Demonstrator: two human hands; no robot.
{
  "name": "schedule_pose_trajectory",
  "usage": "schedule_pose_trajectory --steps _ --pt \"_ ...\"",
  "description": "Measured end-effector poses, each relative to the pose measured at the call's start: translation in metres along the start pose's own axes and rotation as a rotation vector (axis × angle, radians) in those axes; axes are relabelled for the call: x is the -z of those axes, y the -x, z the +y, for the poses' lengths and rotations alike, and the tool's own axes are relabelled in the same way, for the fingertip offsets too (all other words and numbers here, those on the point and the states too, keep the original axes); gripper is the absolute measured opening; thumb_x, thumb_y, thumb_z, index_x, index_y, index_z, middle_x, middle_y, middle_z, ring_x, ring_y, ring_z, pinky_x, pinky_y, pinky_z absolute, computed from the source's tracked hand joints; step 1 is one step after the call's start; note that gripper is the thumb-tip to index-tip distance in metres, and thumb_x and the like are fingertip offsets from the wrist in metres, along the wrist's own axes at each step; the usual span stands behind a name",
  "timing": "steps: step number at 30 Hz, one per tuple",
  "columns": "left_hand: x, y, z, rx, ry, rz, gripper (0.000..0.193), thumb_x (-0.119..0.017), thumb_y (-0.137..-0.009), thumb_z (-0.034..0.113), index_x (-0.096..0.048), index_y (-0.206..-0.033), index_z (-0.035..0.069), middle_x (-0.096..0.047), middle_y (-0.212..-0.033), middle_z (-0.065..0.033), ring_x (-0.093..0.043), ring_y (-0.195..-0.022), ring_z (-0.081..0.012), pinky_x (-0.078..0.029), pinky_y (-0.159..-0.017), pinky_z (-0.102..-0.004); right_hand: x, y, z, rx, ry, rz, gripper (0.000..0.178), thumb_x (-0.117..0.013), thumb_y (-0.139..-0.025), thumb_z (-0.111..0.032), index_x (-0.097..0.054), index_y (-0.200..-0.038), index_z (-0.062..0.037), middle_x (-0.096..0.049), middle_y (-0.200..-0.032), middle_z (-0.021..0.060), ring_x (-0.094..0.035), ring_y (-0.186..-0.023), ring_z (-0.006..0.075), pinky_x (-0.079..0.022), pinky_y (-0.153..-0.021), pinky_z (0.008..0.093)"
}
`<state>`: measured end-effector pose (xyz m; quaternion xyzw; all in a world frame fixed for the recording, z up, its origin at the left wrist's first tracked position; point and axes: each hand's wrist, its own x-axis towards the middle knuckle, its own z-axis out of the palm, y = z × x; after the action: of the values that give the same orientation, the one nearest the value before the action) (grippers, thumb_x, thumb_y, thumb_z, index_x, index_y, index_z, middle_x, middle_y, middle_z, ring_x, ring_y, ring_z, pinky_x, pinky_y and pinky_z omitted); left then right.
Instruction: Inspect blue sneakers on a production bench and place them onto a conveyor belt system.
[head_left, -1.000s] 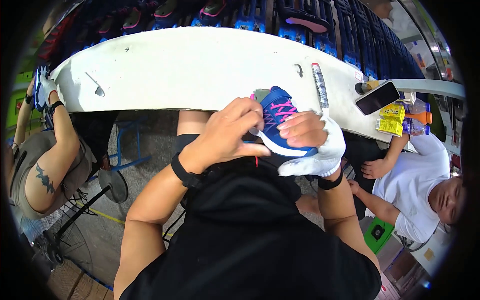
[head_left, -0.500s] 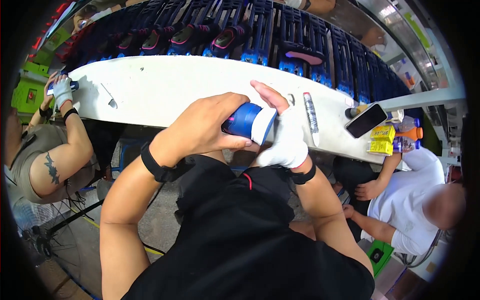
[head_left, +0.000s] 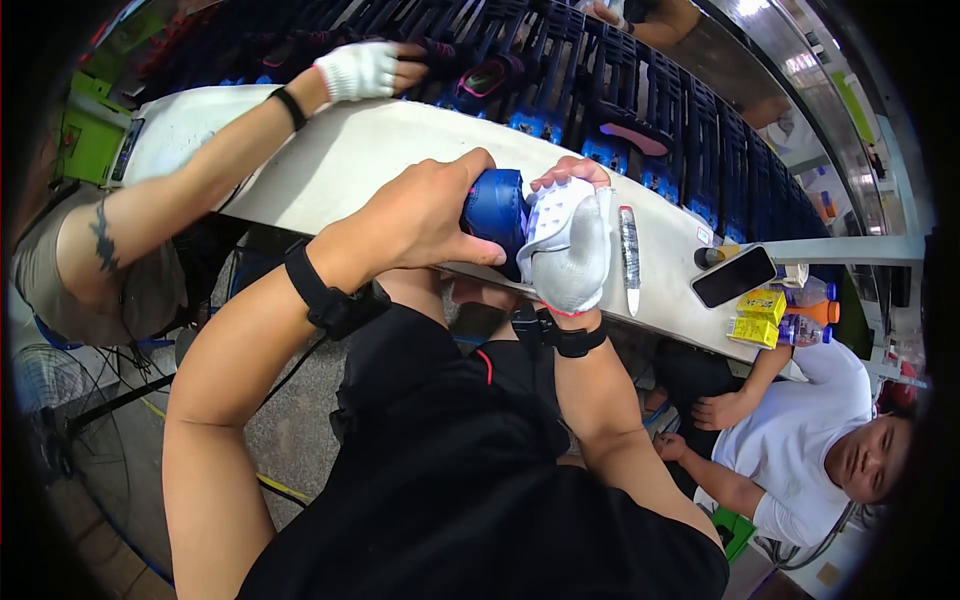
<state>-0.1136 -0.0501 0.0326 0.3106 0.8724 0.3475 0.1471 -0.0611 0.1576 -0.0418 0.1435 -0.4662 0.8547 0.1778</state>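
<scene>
Glossy blue shoe with a pale sole [head_left: 492, 205], held between both hands at the near edge of a long white-topped table [head_left: 345, 165]. At the left, a co-worker's arm in a white knitted glove [head_left: 365, 70] crosses the tabletop to its far edge, beside the dark blue slatted conveyor [head_left: 540, 125]; a wide leftward swing of the shoe might meet that forearm. Between forearm and shoe lies the broadest bare stretch of table, the best room for moving. The bare left hand [head_left: 425, 215] wraps the blue upper, fingers bent over the far side and thumb below, opened to about the shoe's breadth. Should this hold slacken, the shoe could slip over the near edge, where the person's lap and the floor lie beneath. The right hand [head_left: 572, 255], in a white glove with bare fingertips, stands against the sole with its fingers bent; whether it grips or merely presses is hard to tell, since the glove hides the contact. Just right of it lies a slim, silver-wrapped tool with a red end and a pale pointed tip [head_left: 628, 255], which a careless sideways push could knock. Farther right, a black smartphone [head_left: 734, 276], yellow cartons [head_left: 762, 305] and plastic bottles [head_left: 815, 310] crowd the tabletop, leaving little room there.
</scene>
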Motion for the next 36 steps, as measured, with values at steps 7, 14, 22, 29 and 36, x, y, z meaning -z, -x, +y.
schedule_pose_trajectory --steps 7,14,22,29,36 --pt "-0.006 -0.017 0.039 -0.195 -0.212 -0.027 0.061 -0.096 -0.077 0.032 -0.058 -0.112 -0.002 -0.076 -0.094 -0.0264 -0.075 -0.090 -0.0509 -0.061 -0.083 -0.0546 0.004 -0.001 -0.038 -0.194 0.399 -0.071 0.018 -0.053 -0.120 -0.020 -0.053 -0.133 -0.0084 -0.054 -0.129 0.0078 -0.054 -0.114 0.0158 -0.048 -0.105 0.0340" --pt "-0.016 -0.028 0.067 -0.438 -0.342 -0.071 0.060 -0.096 -0.079 0.029 -0.060 -0.116 -0.001 -0.076 -0.090 -0.0205 -0.079 -0.085 -0.0416 -0.062 -0.077 -0.0499 0.010 0.001 -0.075 -0.253 0.367 0.021 0.061 -0.044 -0.119 -0.049 -0.054 -0.152 0.0013 -0.057 -0.156 0.0163 -0.057 -0.139 0.0279 -0.047 -0.118 0.0446" --pt "0.020 0.016 0.082 -0.357 -0.517 -0.128 0.089 -0.100 -0.073 0.033 -0.055 -0.144 0.004 -0.064 -0.143 -0.0175 -0.074 -0.115 -0.0396 -0.063 -0.086 -0.0480 0.014 0.061 -0.091 0.014 0.817 -0.266 0.077 -0.082 -0.098 -0.024 -0.049 -0.162 0.0031 -0.065 -0.152 0.0269 -0.068 -0.136 0.0388 -0.052 -0.116 0.0444" --pt "-0.033 0.082 0.056 -0.116 -0.059 0.177 0.077 -0.100 -0.070 0.023 -0.061 -0.133 0.004 -0.055 -0.156 -0.0219 -0.067 -0.134 -0.0453 -0.061 -0.103 -0.0500 0.038 0.094 -0.049 0.126 1.116 -0.194 0.056 -0.100 -0.077 -0.038 -0.078 -0.119 -0.0083 -0.084 -0.117 0.0095 -0.078 -0.097 0.0299 -0.058 -0.084 0.0402" --pt "-0.031 0.082 0.014 -0.172 0.070 0.348 0.062 -0.097 -0.076 0.027 -0.068 -0.123 0.000 -0.061 -0.151 -0.0266 -0.063 -0.139 -0.0428 -0.052 -0.113 -0.0490 0.034 0.080 -0.029 0.114 1.163 -0.171 0.075 -0.101 -0.077 -0.049 -0.072 -0.130 -0.0047 -0.076 -0.126 0.0185 -0.074 -0.114 0.0338 -0.059 -0.093 0.0440"
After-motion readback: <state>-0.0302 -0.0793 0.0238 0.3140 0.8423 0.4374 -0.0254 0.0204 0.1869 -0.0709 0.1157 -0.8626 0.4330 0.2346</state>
